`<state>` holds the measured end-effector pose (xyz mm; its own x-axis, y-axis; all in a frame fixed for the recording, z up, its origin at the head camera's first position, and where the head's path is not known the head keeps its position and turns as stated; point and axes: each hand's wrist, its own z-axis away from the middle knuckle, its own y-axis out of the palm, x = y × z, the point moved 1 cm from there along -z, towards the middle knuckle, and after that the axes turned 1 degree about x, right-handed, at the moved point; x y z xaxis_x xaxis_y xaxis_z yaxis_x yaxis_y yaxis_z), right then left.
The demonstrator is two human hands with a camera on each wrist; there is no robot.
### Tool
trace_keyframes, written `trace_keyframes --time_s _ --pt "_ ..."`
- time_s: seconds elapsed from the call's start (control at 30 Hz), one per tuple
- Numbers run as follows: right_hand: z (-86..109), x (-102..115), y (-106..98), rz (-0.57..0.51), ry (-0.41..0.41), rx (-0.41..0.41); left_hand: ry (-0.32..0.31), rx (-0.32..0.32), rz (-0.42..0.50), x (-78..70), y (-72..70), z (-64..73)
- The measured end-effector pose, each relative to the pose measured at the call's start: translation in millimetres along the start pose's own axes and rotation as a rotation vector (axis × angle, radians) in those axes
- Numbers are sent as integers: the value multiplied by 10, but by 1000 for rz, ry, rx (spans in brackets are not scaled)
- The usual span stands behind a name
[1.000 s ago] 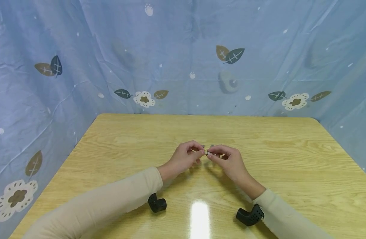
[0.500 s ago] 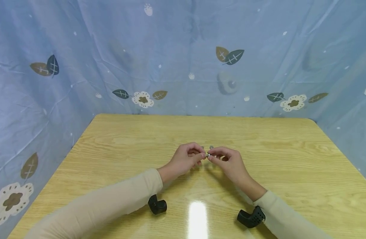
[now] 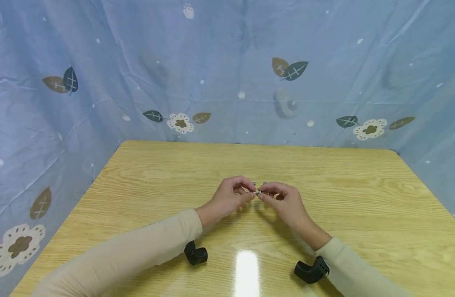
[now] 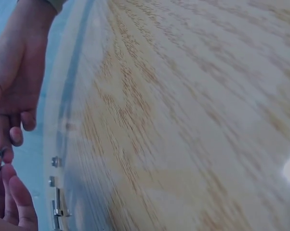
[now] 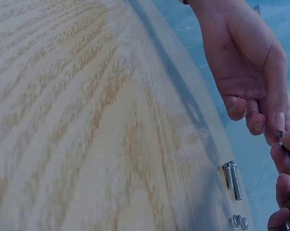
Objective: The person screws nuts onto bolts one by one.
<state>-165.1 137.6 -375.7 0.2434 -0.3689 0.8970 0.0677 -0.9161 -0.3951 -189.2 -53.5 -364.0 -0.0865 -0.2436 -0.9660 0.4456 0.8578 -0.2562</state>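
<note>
My left hand [image 3: 227,197] and right hand [image 3: 286,201] meet fingertip to fingertip, close over the table. Between thumb and forefinger the left hand pinches a thin silvery bolt [image 3: 255,192], whose shaft points toward the right hand. The right thumb and fingers pinch a small piece at the bolt's right end, which looks like a nut [image 5: 280,135]. Fingers cover most of both pieces. Just beyond the fingertips, loose bolts [image 5: 233,179] lie side by side with several nuts [image 5: 239,222] near them; the left wrist view shows these bolts [image 4: 57,204] and nuts [image 4: 56,161] too.
The wooden table [image 3: 156,165] stretches around both hands, with a glare spot near its front. Blue patterned cloth [image 3: 227,62] hangs behind and along the sides. A black wrist mount sits under each sleeve [image 3: 156,239].
Both hands stay nearly in place, fingertips together on the small metal pieces. Left finger and thumb shift slightly, and a bit more of the shaft shows between them. The head view sways a little.
</note>
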Motion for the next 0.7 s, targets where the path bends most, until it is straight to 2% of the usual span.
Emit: trace_keyframes --time_s 0.3,0.43,0.7 --pt "5 11 -15 -12 -9 -17 -53 -11 43 -66 40 -15" --pt "15 10 -26 -15 -5 -10 -42 -3 43 -62 50 -18" --pt "8 11 -31 -16 -23 -15 -22 -12 25 -322 48 136"
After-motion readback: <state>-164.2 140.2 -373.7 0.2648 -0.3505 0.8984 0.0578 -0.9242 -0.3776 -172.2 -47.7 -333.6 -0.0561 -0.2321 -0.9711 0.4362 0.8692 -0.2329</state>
